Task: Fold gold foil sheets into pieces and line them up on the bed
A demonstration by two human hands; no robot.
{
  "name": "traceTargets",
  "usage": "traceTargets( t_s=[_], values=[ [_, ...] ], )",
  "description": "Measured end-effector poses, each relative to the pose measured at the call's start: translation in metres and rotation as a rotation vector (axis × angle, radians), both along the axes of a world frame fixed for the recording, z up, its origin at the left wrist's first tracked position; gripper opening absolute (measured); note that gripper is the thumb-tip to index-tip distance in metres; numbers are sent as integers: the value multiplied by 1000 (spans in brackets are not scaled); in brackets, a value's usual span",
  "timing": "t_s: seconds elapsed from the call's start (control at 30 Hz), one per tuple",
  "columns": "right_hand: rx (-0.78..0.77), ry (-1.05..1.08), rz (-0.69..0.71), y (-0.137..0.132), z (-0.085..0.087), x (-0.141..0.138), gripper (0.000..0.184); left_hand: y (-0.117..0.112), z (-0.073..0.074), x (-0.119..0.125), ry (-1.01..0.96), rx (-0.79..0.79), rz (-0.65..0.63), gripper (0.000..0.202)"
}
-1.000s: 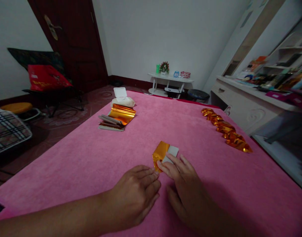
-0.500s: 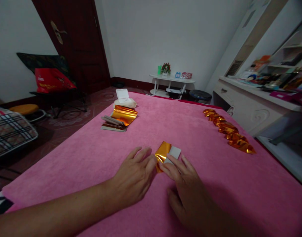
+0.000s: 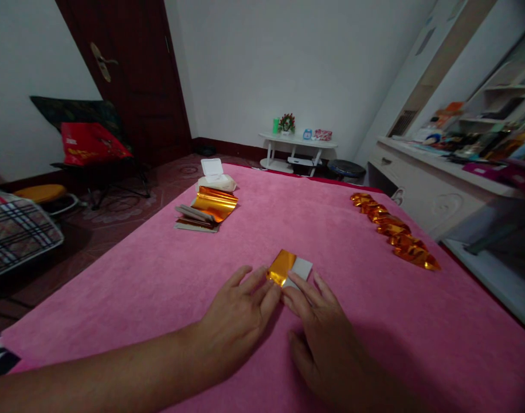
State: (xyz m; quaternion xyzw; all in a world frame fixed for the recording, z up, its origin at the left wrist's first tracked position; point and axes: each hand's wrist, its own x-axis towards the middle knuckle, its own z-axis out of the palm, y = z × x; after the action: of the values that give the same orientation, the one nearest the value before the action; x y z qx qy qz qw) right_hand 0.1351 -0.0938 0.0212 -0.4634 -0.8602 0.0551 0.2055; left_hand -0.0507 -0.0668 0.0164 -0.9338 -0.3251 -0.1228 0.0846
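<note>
A small sheet of folded foil paper, shiny gold on the left and dull grey on the right, lies flat on the pink cloth before me. Fingertips of my left hand press on its lower left edge, the fingers stretched out. From the other side my right hand rests its extended fingers on the grey part and the near edge, thumb apart on the cloth. Its near edge is partly hidden by my fingers. Further off at left sits a stack of gold and grey foil paper. Several folded gold foil pieces form a row at right.
Behind the stack stands an opened wipes pack with its white lid up. The pink cloth covers the whole work surface. A cluttered white cabinet borders the right side. A folding chair holds a red bag at left.
A gold flap that stuck out at the paper's near edge is now folded in or covered. My left fingers have slid right along that edge, closer to my right hand.
</note>
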Motion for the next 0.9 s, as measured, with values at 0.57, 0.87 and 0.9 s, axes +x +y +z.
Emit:
traceTargets(
  t_s=[0.57, 0.87, 0.9],
  values=[
    [-41, 160, -68, 65, 2, 0, 17, 6, -16, 11, -153, 18, -135, 13],
    [-279, -49, -8, 139, 8, -4, 20, 9, -11, 5, -90, -111, -150, 11],
    [-330, -83, -31, 141, 10, -3, 18, 11, -9, 5, -94, -132, -153, 12]
  ],
)
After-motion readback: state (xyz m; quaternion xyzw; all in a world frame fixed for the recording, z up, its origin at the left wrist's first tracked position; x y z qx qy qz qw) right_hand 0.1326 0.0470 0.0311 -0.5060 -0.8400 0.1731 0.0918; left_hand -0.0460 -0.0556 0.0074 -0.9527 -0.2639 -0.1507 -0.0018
